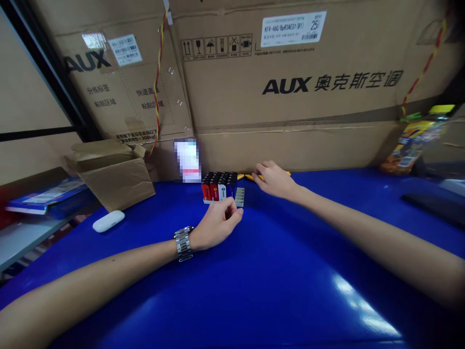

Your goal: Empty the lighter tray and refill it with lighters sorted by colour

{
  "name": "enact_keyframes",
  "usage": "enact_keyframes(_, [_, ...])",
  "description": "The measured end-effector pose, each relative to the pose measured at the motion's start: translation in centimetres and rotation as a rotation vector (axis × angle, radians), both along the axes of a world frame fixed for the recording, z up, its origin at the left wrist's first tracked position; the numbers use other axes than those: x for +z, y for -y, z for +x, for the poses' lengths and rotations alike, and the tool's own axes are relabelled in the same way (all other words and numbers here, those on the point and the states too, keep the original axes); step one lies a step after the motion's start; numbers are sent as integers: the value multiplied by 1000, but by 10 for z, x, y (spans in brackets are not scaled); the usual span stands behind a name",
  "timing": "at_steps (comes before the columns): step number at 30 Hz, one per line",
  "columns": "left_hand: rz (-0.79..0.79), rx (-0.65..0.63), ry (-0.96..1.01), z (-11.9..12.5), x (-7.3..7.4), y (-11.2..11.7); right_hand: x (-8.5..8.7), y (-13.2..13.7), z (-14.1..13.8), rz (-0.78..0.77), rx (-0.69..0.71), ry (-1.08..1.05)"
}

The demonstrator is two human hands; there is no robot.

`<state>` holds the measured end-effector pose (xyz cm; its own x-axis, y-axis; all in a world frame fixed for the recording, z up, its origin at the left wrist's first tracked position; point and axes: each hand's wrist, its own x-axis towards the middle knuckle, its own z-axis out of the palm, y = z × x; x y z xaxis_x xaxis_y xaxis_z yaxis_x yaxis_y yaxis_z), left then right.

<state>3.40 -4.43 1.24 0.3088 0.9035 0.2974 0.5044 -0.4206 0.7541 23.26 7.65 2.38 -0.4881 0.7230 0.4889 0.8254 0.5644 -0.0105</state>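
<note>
A small grey tray [240, 196] stands on the blue table [276, 281], holding several upright lighters [219, 185] in red, white and blue. My left hand [217, 224], with a metal watch on the wrist, rests curled just in front of the tray, its fingertips pinched together at the tray's front edge. My right hand [275, 180] lies to the right of the tray, fingers closed over yellow lighters [249, 177] that lie on the table by the carton wall.
Large AUX cartons [290, 82] wall off the back of the table. An open small cardboard box [115, 175] and a white earbud case [108, 220] sit at the left. A colourful bag [414, 143] leans at the right. A dark flat object [432, 206] lies at the far right.
</note>
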Motion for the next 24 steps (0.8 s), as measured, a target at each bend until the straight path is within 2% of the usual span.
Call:
enact_keyframes(3, [-7, -12, -17, 0, 1, 1, -9, -15, 6, 14, -171, 136])
enact_keyframes(5, [1, -27, -27, 0, 1, 1, -14, -18, 4, 2, -229, 196])
enact_keyframes(11, [9, -53, -37, -1, 1, 2, -13, -8, -3, 1, -184, 305])
enact_keyframes(16, [28, -48, -29, -1, 2, 3, -8, 1, -9, -15, -267, 284])
enact_keyframes(21, [80, 68, 16, -1, 2, 2, -12, -2, -15, -202, -246, 304])
enact_keyframes(24, [71, 133, 96, -2, 0, -1, -15, -2, -14, -224, -193, 274])
